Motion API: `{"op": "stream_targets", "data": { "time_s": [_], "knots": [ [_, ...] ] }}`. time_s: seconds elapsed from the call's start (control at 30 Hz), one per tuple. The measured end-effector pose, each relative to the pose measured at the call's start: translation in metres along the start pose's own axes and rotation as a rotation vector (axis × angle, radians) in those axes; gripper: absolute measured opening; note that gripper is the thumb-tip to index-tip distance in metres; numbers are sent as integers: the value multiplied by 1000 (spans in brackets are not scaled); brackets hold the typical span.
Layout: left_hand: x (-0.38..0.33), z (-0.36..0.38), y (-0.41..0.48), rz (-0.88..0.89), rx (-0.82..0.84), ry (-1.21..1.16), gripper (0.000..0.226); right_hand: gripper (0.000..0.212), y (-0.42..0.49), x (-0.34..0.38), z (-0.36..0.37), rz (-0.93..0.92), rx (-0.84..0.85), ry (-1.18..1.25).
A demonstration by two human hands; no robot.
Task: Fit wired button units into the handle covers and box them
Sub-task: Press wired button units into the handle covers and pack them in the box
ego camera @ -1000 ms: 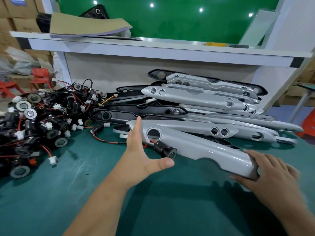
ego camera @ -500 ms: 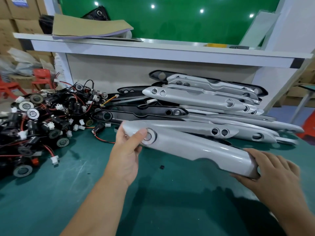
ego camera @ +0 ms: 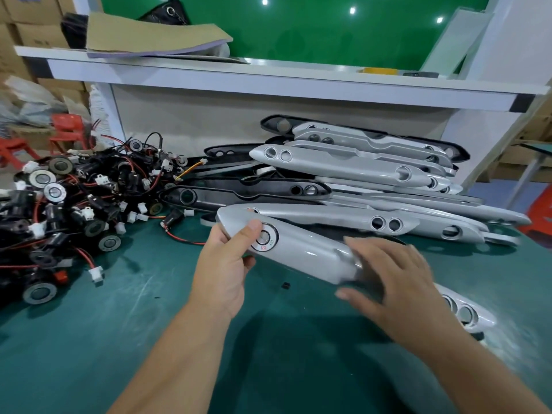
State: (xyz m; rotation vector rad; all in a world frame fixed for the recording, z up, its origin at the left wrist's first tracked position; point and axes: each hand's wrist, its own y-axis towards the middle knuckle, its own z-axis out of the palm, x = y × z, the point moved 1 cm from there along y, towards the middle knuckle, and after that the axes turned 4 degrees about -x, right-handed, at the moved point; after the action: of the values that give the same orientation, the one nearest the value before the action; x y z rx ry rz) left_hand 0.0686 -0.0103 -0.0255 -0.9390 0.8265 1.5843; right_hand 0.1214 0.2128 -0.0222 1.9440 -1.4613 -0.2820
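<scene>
— So, head view: which step?
— Button unit (ego camera: 264, 238) looks seated in the handle cover (ego camera: 307, 253), held over the tabletop (ego camera: 119, 324); left grip (ego camera: 222, 264) clasps its tip (thumb at the button). Boxing looks next, needing both ends held.
— Right grip (ego camera: 394, 282)?
— Blurred over the middle; can't tell. No box visible.

The left hand (ego camera: 222, 264) grips the left end of a silver handle cover (ego camera: 304, 252), with the thumb at the rim of the fitted button unit (ego camera: 264, 238) marked ON/OFF. The right hand (ego camera: 394, 282), blurred, spans the cover's middle; its grip is not determinable. A pile of wired button units (ego camera: 74, 204) lies at left on the green mat (ego camera: 119, 318). Stacked covers (ego camera: 358, 171) lie behind.
</scene>
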Motion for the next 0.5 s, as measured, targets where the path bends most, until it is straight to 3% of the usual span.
{"op": "stream_targets", "data": {
  "time_s": [0.1,0.3,0.37,0.5],
  "knots": [
    [-4,0,-4,14,25,41,19,48,25,50,11,-159,-83,142],
    [-8,-1,-7,22,45,7,5,42,63,84,23,-243,117,64],
    [-9,-1,-7,16,45,-12,7,39,63,84,26,-256,62,51],
    [-11,2,-10,9,114,-104,15,37,57,81,34,-311,-220,11]
  ]
}}
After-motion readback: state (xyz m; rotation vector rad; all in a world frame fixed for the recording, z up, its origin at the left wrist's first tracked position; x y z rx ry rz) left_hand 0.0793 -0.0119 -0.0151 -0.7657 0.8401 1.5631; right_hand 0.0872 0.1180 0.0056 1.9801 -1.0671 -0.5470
